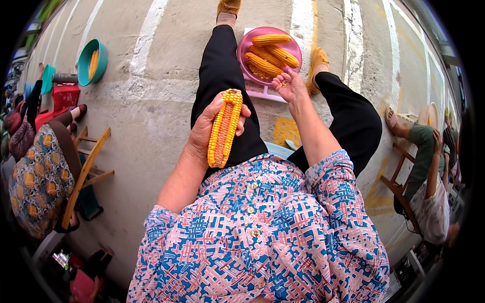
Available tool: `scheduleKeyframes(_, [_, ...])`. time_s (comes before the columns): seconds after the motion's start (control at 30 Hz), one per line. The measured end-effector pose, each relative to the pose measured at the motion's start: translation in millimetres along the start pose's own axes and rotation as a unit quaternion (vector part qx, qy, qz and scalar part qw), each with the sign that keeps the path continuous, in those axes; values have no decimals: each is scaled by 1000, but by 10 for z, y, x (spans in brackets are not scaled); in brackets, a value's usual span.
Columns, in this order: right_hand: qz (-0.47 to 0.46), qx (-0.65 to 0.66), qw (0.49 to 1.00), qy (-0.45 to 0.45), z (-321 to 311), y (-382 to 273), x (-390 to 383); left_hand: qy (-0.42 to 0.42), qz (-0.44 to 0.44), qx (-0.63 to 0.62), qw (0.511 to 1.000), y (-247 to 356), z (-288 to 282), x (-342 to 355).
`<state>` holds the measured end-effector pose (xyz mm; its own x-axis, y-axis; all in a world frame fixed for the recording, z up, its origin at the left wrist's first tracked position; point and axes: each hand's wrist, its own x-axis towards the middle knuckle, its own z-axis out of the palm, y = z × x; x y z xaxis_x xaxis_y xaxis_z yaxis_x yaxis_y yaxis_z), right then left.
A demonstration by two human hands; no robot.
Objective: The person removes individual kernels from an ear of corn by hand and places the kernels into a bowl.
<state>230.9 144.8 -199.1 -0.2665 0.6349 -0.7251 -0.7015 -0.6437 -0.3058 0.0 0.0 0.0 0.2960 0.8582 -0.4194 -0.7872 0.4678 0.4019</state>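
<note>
The left hand [203,126] is gripping a corn cob [224,132] over the left leg [218,63], fingers wrapping around it. The cob's long axis is running almost straight away from the body [262,212], the far end leaning slightly right. Yellow kernels [214,139] are bordering a bare, pinkish-brown strip. The right hand [289,87] is hanging half-open near the pink basin [295,45].

- Ground: grey concrete pavement [161,126], stained and weathered.
- Markings: worn white lines [147,38] running toward the pavement's far edge; a faded yellow patch [286,130] near its middle.
- Furniture, left edge of the pavement: slatted wooden chair [90,170]; farther off, a red plastic seat [64,96].
- Furniture, right edge: second wooden chair [393,187], partly hidden.
- Illumination: bright, diffuse daylight; shadows soft.
</note>
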Motion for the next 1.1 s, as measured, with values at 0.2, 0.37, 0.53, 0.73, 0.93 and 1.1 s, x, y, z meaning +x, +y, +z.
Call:
scheduleKeyframes(0.2, [-9, -38, 989, 144, 378, 14, -61, 8, -4, -1, 1000, 48, 17, 14])
scheduleKeyframes(0.37, [2, 1, 999, 49, 527, -69, -112, 6, 0, -7, 1000, 68, 51, 44])
scheduleKeyframes(0.53, [21, -48, 988, 143, 602, -112, -239, -6, 3, -8, 1000, 30, -1, 37])
scheduleKeyframes(0.73, [-15, -119, 989, 89, 240, -169, -400, -23, 8, 11, 1000, 5, -4, 34])
scheduleKeyframes(0.93, [-79, -25, 990, 111, 73, -195, -820, -28, 24, 39, 999, -51, 38, -16])
scheduleKeyframes(1.1, [-131, -25, 990, 49, 87, -305, -1167, -37, 49, 86, 994, -95, 99, -92])
